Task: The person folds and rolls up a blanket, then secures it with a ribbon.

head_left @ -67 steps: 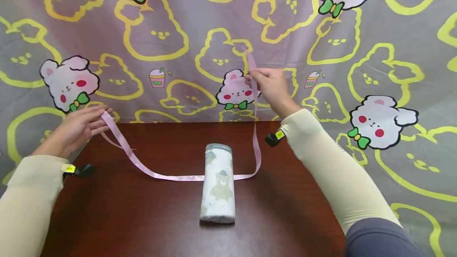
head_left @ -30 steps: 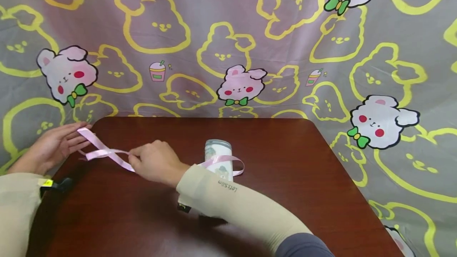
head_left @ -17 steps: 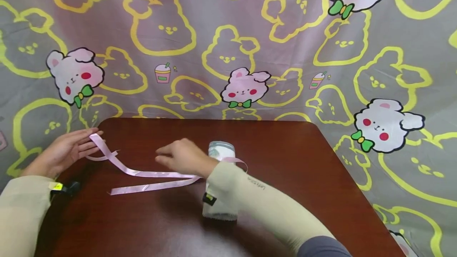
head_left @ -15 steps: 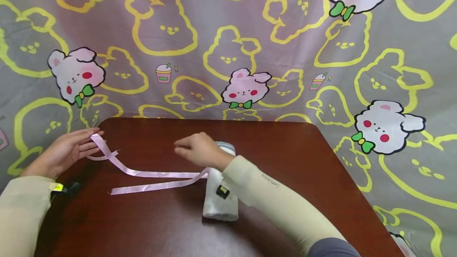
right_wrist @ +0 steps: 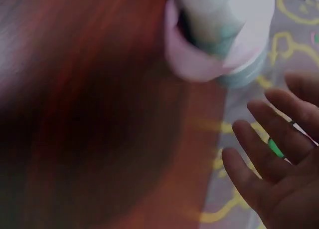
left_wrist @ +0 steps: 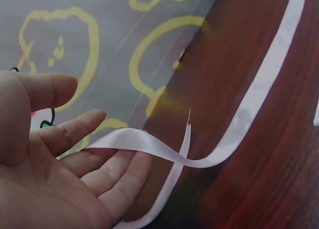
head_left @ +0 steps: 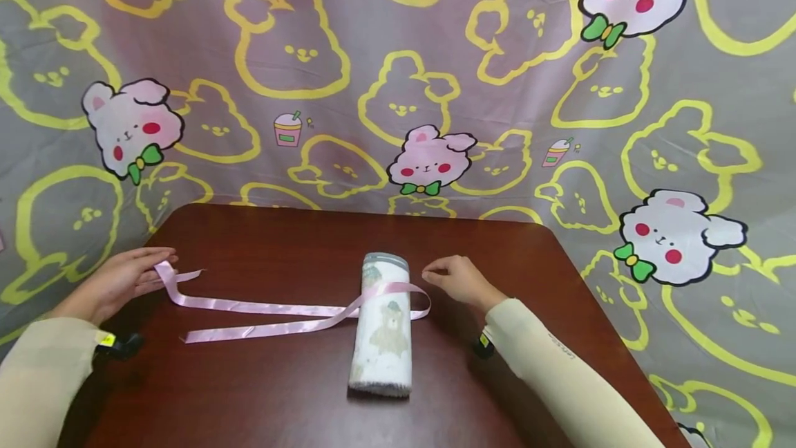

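A rolled white towel (head_left: 381, 361) with a bear print and grey-blue end lies near the middle of the table. A pink satin ribbon (head_left: 249, 308) passes under it and loops back over its top from the right. The ribbon's loose end lies on the tabletop to the left. Its other end drapes over my left hand (head_left: 118, 285), running between the index and middle fingers and behind the others; those fingers are extended and the thumb stands apart. My right hand (head_left: 463, 283) hovers right of the towel, fingers spread and holding nothing in the right wrist view.
The dark reddish-brown wooden table (head_left: 267, 393) has rounded far corners. Behind and beside it hangs a grey cartoon-print curtain (head_left: 348, 40). Both wrists carry a small black camera; the left camera (head_left: 127, 346) sits just above the table.
My right hand carried its ribbon end leftward over the towel, let it go on the table, and moved back to the right of the towel. The left hand stays at the left with the ribbon.
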`<state>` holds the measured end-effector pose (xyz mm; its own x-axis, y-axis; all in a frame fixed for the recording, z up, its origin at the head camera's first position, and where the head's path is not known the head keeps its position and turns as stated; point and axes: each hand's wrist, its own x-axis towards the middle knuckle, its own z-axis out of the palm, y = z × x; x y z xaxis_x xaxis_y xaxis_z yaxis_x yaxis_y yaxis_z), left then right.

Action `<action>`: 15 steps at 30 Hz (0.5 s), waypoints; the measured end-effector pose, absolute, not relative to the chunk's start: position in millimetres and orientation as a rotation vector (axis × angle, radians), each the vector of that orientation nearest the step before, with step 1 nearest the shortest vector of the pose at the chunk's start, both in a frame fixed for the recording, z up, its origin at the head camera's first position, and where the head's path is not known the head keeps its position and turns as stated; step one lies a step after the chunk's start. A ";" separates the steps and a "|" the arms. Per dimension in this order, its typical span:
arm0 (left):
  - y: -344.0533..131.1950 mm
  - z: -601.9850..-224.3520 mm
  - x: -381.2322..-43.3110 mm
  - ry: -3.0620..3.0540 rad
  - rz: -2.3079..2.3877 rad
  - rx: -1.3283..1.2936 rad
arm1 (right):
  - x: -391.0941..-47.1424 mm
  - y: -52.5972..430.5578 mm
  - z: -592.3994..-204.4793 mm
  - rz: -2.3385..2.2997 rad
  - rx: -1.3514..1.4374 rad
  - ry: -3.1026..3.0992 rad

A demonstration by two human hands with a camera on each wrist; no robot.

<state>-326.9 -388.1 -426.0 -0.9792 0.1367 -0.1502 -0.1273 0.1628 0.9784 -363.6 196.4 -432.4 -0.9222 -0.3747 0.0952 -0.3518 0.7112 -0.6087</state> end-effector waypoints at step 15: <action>-399.7 -435.7 -324.9 2.129 2.001 0.009 | -365.7 190.2 -464.6 -1.188 -0.672 2.612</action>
<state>-324.9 -399.7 -435.7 -0.9759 0.1535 -0.1549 -0.1451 0.0729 0.9867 -365.7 190.2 -464.6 -0.8781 -0.4783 0.0107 -0.3223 0.5748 -0.7522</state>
